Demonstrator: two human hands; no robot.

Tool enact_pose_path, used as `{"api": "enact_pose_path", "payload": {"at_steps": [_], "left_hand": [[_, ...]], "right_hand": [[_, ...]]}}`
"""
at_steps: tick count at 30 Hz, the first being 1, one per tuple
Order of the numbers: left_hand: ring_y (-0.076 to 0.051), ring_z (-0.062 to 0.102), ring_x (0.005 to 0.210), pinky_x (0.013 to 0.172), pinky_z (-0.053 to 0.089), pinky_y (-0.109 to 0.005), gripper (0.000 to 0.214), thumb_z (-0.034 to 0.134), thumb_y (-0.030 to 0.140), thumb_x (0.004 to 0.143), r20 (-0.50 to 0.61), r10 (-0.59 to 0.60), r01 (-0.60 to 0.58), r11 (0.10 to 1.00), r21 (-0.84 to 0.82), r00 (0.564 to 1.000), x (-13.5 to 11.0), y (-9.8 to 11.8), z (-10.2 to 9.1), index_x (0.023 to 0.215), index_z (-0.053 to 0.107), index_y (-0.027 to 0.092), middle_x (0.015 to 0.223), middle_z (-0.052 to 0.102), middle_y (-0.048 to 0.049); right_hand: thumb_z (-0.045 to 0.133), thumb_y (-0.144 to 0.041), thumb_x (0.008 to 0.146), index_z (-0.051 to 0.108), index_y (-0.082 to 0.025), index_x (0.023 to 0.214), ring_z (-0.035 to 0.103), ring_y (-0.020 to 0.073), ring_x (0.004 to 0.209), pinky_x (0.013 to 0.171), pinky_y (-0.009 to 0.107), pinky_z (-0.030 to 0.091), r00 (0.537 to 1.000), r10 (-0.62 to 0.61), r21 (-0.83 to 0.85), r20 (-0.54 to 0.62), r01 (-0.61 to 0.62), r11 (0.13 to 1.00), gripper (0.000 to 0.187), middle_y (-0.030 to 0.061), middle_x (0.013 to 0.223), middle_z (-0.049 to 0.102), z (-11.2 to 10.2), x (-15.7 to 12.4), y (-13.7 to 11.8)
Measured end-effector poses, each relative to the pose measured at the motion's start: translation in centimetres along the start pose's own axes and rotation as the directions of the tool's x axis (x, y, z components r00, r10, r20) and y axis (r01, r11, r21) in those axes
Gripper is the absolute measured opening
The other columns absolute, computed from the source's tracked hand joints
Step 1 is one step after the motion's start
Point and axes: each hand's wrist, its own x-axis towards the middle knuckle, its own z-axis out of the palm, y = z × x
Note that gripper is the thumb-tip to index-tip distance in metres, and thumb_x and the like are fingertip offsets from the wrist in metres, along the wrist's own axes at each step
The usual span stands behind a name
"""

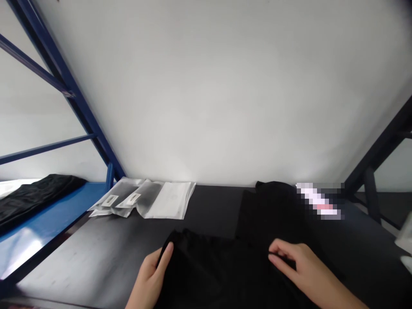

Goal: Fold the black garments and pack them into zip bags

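A black garment (219,266) lies flat on the dark table (106,253) in front of me. My left hand (152,274) rests on its left edge, thumb on top and fingers tucked under the cloth, gripping it. My right hand (298,268) lies on the garment's right side with its fingers curled, pinching a fold of the fabric. More black clothing (270,210) is stacked just behind, toward the wall.
Several clear plastic bags (148,198) with labels lie at the back left of the table. A blue shelf (64,206) on the left holds another black garment (32,195). Blue rack posts (74,98) rise at left, a dark post (376,159) at right. White wall behind.
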Motion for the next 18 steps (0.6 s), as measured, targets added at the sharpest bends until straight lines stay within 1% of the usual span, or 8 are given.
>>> {"api": "enact_pose_path", "payload": {"at_steps": [3, 5, 6, 9, 11, 13, 15, 18], "left_hand": [[-0.023, 0.072, 0.067, 0.058, 0.06, -0.028, 0.067, 0.059, 0.079, 0.086, 0.05, 0.019, -0.017, 1.0, -0.024, 0.999, 2.0, 1.3, 1.3, 0.1, 0.077, 0.017, 0.075, 0.074, -0.0037], [-0.026, 0.077, 0.081, 0.068, 0.064, -0.031, 0.063, 0.057, 0.07, 0.093, -0.054, 0.189, -0.183, 0.978, 0.097, 0.98, 2.3, 0.6, 1.5, 0.125, 0.071, 0.017, 0.094, 0.079, -0.0073], [-0.027, 0.078, 0.092, 0.075, 0.065, -0.034, 0.057, 0.057, 0.062, 0.097, -0.097, 0.32, -0.295, 0.932, 0.209, 0.942, 2.0, 0.2, 1.5, 0.134, 0.066, 0.019, 0.109, 0.078, -0.0099], [-0.027, 0.067, 0.126, 0.098, 0.06, -0.037, 0.046, 0.054, 0.032, 0.103, 0.071, 0.707, -0.63, 0.575, 0.522, 0.704, 0.3, -0.4, 1.6, 0.148, 0.056, 0.026, 0.144, 0.065, -0.0111], [-0.025, 0.058, 0.137, 0.11, 0.051, -0.036, 0.05, 0.049, 0.023, 0.105, 0.302, 0.796, -0.769, 0.291, 0.57, 0.525, -0.9, -0.1, 2.2, 0.155, 0.05, 0.026, 0.151, 0.06, -0.0097], [-0.028, 0.053, 0.142, 0.117, 0.042, -0.039, 0.052, 0.045, 0.038, 0.11, 0.46, 0.8, -0.821, 0.071, 0.567, 0.386, -1.8, 0.3, 3.4, 0.159, 0.045, 0.025, 0.152, 0.059, -0.0111], [-0.032, 0.048, 0.145, 0.123, 0.031, -0.047, 0.065, 0.04, 0.064, 0.107, 0.538, 0.783, -0.816, -0.068, 0.573, 0.313, -2.3, 0.4, 4.7, 0.16, 0.044, 0.027, 0.152, 0.059, -0.0121], [-0.033, 0.043, 0.147, 0.127, 0.018, -0.051, 0.077, 0.037, 0.08, 0.098, 0.563, 0.777, -0.788, -0.148, 0.597, 0.281, -2.4, -0.4, 6.3, 0.159, 0.046, 0.033, 0.149, 0.062, -0.0084]], "right_hand": [[0.038, -0.03, 0.107, 0.061, -0.026, 0.078, 0.068, 0.0161, 0.051, 0.049, 0.025, 0.051, 0.968, -0.118, -0.274, -0.222, 0.054, 0.96, 0.037, -0.0025, 0.064, 0.069, 1.1, 1.6, 0.0], [0.034, -0.023, 0.107, 0.067, -0.023, 0.085, 0.073, 0.0199, 0.064, 0.058, 0.03, 0.055, 0.894, -0.278, -0.496, -0.35, 0.075, 0.865, 0.04, 0.0033, 0.074, 0.074, 2.2, 1.2, -0.3], [0.034, -0.022, 0.107, 0.07, -0.022, 0.092, 0.076, 0.0223, 0.076, 0.067, 0.033, 0.057, 0.861, -0.353, -0.577, -0.367, 0.087, 0.812, 0.039, 0.0066, 0.084, 0.078, 2.6, 0.8, -0.8], [0.04, -0.035, 0.108, 0.072, -0.018, 0.118, 0.072, 0.0262, 0.112, 0.091, 0.037, 0.055, 0.827, -0.5, -0.698, -0.257, 0.199, 0.688, 0.038, 0.0107, 0.122, 0.077, 3.2, -0.7, -2.6], [0.039, -0.055, 0.107, 0.067, -0.02, 0.135, 0.067, 0.0279, 0.121, 0.096, 0.04, 0.051, 0.811, -0.569, -0.733, -0.134, 0.306, 0.608, 0.053, 0.0101, 0.135, 0.072, 3.4, -1.3, -3.5], [0.039, -0.07, 0.102, 0.06, -0.025, 0.146, 0.063, 0.0295, 0.126, 0.099, 0.042, 0.048, 0.784, -0.619, -0.756, -0.051, 0.375, 0.536, 0.067, 0.0083, 0.139, 0.07, 3.9, -1.5, -3.8], [0.039, -0.077, 0.1, 0.059, -0.029, 0.147, 0.062, 0.0283, 0.126, 0.1, 0.041, 0.045, 0.76, -0.65, -0.764, -0.026, 0.404, 0.503, 0.071, 0.0058, 0.138, 0.071, 4.6, -1.6, -3.6], [0.04, -0.075, 0.101, 0.065, -0.028, 0.139, 0.065, 0.0264, 0.12, 0.098, 0.038, 0.046, 0.746, -0.666, -0.769, -0.031, 0.407, 0.492, 0.066, 0.0042, 0.131, 0.074, 5.8, -1.9, -3.0]]}}
